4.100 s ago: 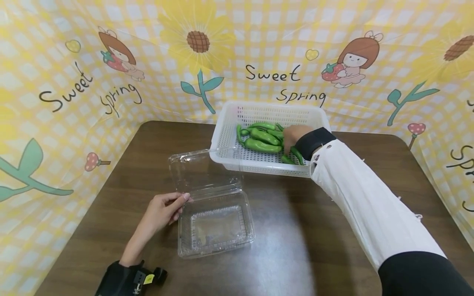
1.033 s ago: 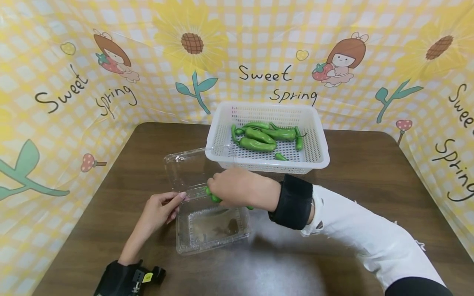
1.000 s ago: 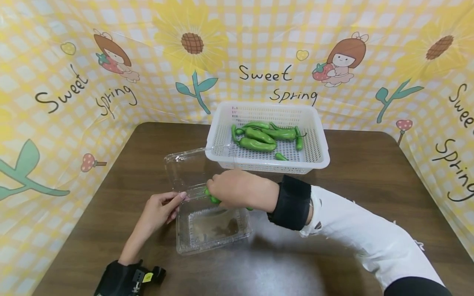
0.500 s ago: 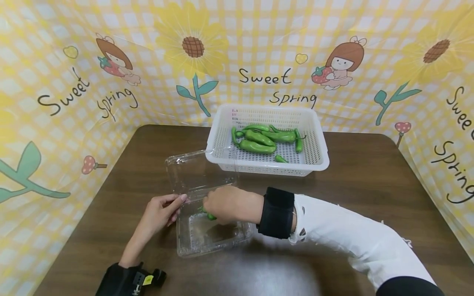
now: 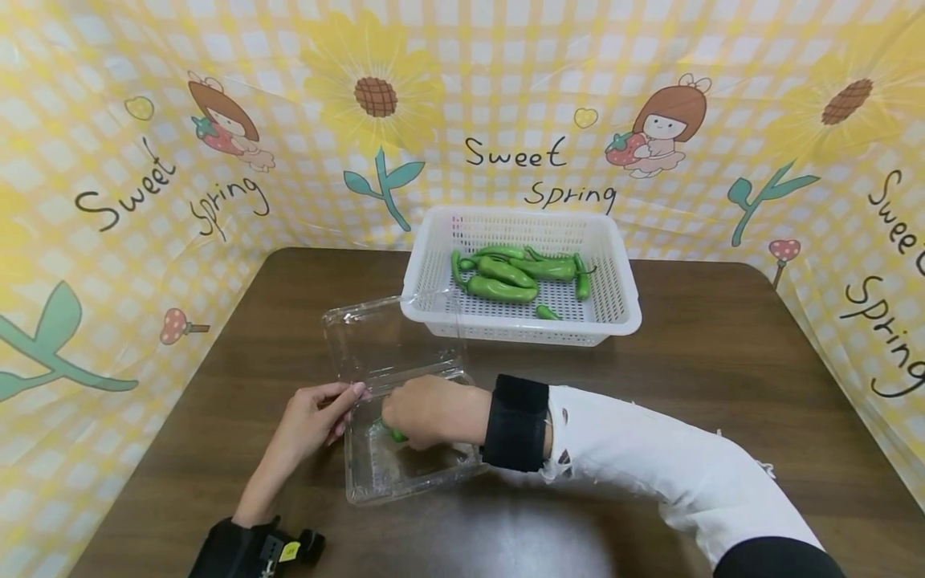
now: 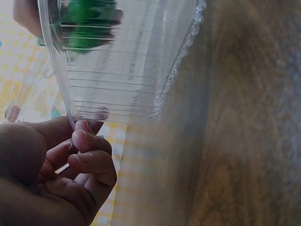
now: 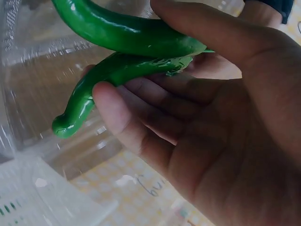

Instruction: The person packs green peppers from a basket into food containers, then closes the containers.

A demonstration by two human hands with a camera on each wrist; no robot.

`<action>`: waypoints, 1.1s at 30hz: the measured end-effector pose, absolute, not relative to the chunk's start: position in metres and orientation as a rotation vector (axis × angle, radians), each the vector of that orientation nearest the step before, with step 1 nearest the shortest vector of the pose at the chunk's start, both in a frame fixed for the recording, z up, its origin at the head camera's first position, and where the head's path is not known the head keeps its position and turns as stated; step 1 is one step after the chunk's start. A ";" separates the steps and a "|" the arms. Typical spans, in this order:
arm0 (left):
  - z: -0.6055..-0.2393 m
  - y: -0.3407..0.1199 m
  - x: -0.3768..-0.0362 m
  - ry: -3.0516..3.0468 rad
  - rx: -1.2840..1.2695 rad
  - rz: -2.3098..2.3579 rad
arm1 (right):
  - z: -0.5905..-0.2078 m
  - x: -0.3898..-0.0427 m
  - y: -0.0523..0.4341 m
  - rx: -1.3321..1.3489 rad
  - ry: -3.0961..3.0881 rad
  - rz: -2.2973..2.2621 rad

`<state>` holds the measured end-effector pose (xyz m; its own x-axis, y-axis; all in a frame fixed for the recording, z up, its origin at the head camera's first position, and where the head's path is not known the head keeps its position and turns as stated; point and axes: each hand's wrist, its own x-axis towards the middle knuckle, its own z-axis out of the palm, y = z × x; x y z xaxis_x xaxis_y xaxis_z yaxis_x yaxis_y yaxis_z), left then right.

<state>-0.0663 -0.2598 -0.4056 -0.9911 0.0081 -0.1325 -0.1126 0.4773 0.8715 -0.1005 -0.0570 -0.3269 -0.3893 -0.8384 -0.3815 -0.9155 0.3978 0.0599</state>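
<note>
Over the open clear plastic clamshell box (image 5: 412, 466) near the table's front edge, the right hand (image 5: 422, 411) was down inside the tray, fingers curled round two glossy green peppers (image 7: 127, 42). In the right wrist view one curved pepper lay on top and a second sat beneath it, its rounded tip poking out past the fingertips, just above the box floor. I judged them light and fairly firm, but the shiny skin looked slick, so the hold across their middles, thumb over the top, seemed the sensible one; a pinch near a tip would likely let them slide.

The left hand (image 5: 312, 417) pinched the box's left rim between thumb and curled fingers (image 6: 89, 146), steadying it. That box looked thin and flexible, I'd say easy to skid or buckle.

Its hinged clear lid (image 5: 390, 337) stood open behind the tray, leaning back against the white perforated plastic basket (image 5: 621, 305), touching its front left corner. More green peppers in the basket (image 5: 506, 277) lay heaped toward its left and middle. The brown wooden table (image 5: 723, 361) carried it all, with a yellow checked "Sweet Spring" backdrop (image 5: 535, 168) around three sides. The raised lid was what stood between tray and basket.
</note>
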 end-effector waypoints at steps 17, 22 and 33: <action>-0.407 -0.260 -0.065 2.585 -0.071 1.551 | -0.365 -0.097 -0.062 -1.557 2.396 0.537; -0.407 -0.260 -0.065 2.586 -0.061 1.555 | -0.371 -0.096 -0.061 -1.580 2.423 0.563; -0.408 -0.260 -0.066 2.593 -0.054 1.560 | -0.374 -0.093 -0.057 -1.600 2.532 0.577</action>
<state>-0.0663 -0.2604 -0.4076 -0.9928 0.0282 -0.1165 -0.0897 0.4698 0.8782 -0.0925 -0.0575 -0.3739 -0.4467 -0.8519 -0.2734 -0.8862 0.3793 0.2659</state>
